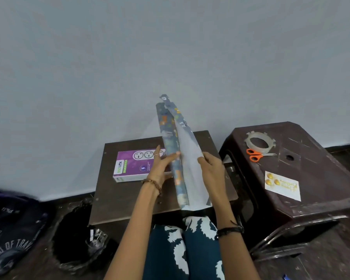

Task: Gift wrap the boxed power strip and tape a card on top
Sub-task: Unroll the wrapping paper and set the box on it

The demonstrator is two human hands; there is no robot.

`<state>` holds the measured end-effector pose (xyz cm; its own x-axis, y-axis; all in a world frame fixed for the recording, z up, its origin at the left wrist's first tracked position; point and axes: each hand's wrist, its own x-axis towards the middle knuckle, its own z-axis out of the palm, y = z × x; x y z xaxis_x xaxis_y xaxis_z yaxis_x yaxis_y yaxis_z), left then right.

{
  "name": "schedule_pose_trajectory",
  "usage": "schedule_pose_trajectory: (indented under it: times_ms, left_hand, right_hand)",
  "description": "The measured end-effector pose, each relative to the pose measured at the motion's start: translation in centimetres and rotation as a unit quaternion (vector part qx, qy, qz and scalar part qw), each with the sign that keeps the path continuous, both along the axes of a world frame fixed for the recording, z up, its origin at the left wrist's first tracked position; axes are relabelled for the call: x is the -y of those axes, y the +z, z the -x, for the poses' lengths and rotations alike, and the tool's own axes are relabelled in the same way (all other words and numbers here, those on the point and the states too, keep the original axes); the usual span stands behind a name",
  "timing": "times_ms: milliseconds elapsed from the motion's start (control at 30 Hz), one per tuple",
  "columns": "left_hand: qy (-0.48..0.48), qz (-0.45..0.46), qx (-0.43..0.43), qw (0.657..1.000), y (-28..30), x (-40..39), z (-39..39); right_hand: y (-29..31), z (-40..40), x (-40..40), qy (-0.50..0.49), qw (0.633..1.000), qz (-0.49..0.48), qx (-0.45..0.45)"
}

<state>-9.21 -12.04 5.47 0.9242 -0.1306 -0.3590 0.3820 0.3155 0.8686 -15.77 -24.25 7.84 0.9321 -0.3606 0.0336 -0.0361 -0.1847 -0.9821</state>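
Fingers (171,156) of your left hand (160,168) lie stretched along the printed side of the wrapping paper roll (171,150), pressing it from the left, while your right hand (211,168) pinches the loose white edge of the sheet (190,170) between thumb and fingers. You hold the roll tilted up off the table, its near end low over your lap and its far end pointing up toward the wall (170,47). A stretch of paper has come away from the roll, showing its pale inner face.

Nearest you, your knees in patterned trousers (190,249) sit under the roll. To your left on the floor are a dark bag (10,229) and a black-lined bin (77,235).

Beyond your hands, the boxed power strip (133,166) lies flat on the small brown table (125,199), purple face up, partly hidden behind your left hand and the roll.

On the dark stool (321,168) to your right, the card (282,185) lies closest to you, then the orange-handled scissors (257,155), and farthest back the tape roll (259,141), each apart from the others.
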Motion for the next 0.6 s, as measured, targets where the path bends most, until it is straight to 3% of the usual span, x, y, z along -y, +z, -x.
schedule_pose_trajectory:
  times_ms: [100, 233, 333, 400, 500, 600]
  left_hand:
    - [0.014, -0.081, 0.047, 0.995, 0.6, 0.3, -0.5]
    - [0.050, -0.130, 0.007, 0.990, -0.3, -0.3, -1.0]
    - [0.077, -0.231, 0.035, 0.969, -1.3, -1.7, -1.4]
    - [0.079, -0.370, 0.090, 0.921, -1.8, -2.6, -1.5]
    - [0.022, -0.565, 0.163, 0.808, -2.4, -3.0, -1.1]
    - [-0.028, -0.584, 0.136, 0.800, -2.4, -1.5, -0.7]
  right_hand:
    - [0.3, -0.6, -0.2, 0.023, 1.000, -0.013, 0.004]
    - [1.2, -1.0, 0.2, 0.033, 0.997, -0.068, 0.016]
    - [1.3, -1.3, 0.9, 0.022, 0.994, -0.099, 0.028]
    - [1.0, -1.5, 1.4, 0.002, 0.993, -0.119, 0.027]
    - [0.1, -2.2, 1.9, -0.012, 0.991, -0.135, 0.008]
    - [-0.1, -2.5, 1.6, -0.006, 0.987, -0.157, -0.011]
